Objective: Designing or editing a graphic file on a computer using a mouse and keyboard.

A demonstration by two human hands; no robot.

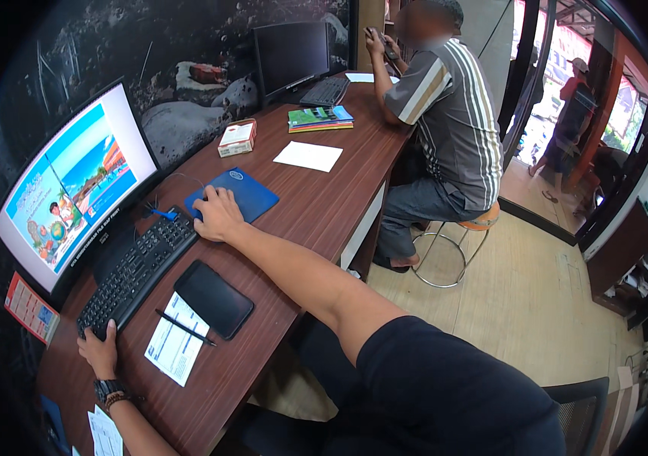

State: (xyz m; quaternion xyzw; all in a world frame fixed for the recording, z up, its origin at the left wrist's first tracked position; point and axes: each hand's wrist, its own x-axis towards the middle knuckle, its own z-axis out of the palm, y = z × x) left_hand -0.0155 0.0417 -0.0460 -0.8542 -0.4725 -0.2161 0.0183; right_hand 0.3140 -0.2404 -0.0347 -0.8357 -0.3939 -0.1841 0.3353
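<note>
My right hand [220, 215] is curved palm down over a computer mouse at the near left part of the blue mouse pad [252, 196]; the hand hides nearly all of the mouse. At the left end of the black keyboard [138, 266], my left hand [99, 353] rests with fingers on the keys and thumb apart, holding nothing. A lit monitor [77, 186] behind the keyboard displays colourful pictures. Between my forearms lie a dark smartphone or small tablet [214, 299] and a printed paper slip [174, 351], with a black pen [186, 327] across the slip.
Further along the brown desk [316, 197] are a small box [237, 138], a white sheet [309, 156], stacked booklets [320, 118] and a second, dark monitor [291, 57]. A person [445, 114] sits on a round stool [453, 243], holding a small device. More papers [105, 432] lie near my left forearm.
</note>
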